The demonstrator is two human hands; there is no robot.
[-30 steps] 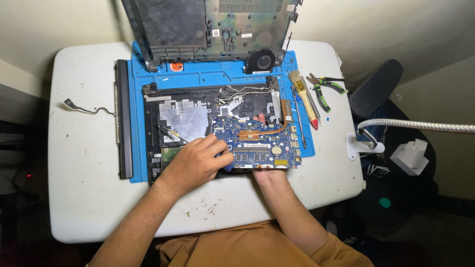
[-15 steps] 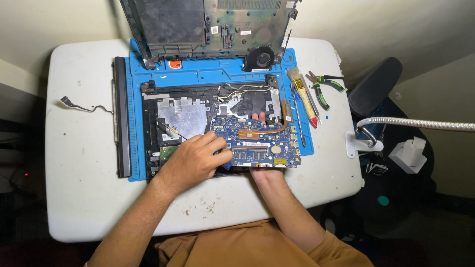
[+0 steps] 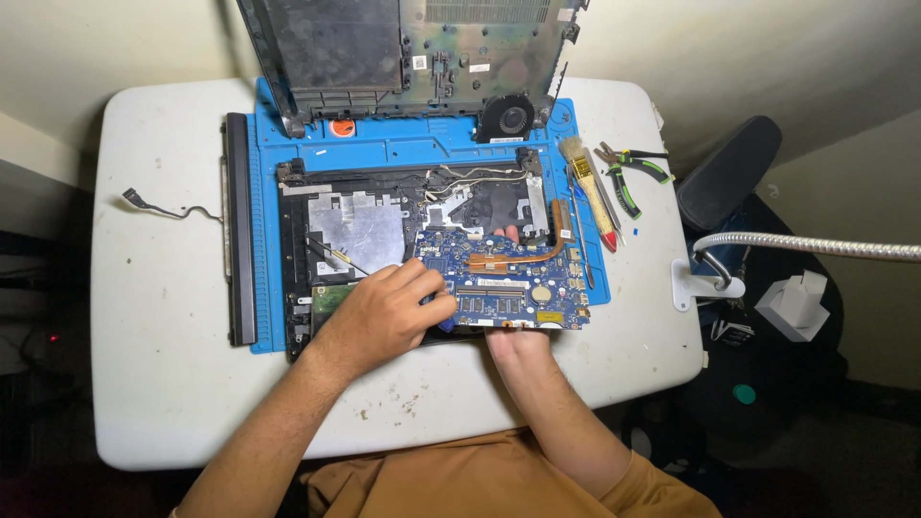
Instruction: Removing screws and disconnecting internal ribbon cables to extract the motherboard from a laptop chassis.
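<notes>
An opened laptop base (image 3: 355, 230) lies on a blue work mat (image 3: 384, 149). A blue motherboard (image 3: 499, 278) with a copper heat pipe sits over the base's right half. My left hand (image 3: 384, 312) is curled at the board's left edge, pinching what looks like a small blue tool (image 3: 443, 300) against it. My right hand (image 3: 513, 347) reaches under the board from the front edge. One fingertip (image 3: 510, 233) shows past the board's far edge, so this hand grips the board from below.
The laptop's bottom cover (image 3: 413, 48) leans upright at the back, with a round fan (image 3: 506, 117) in front of it. A brush (image 3: 590, 187) and pliers (image 3: 628, 173) lie right of the mat, a long black strip (image 3: 238, 240) and a loose cable (image 3: 163, 206) lie left. A gooseneck lamp arm (image 3: 815, 245) reaches in from the right.
</notes>
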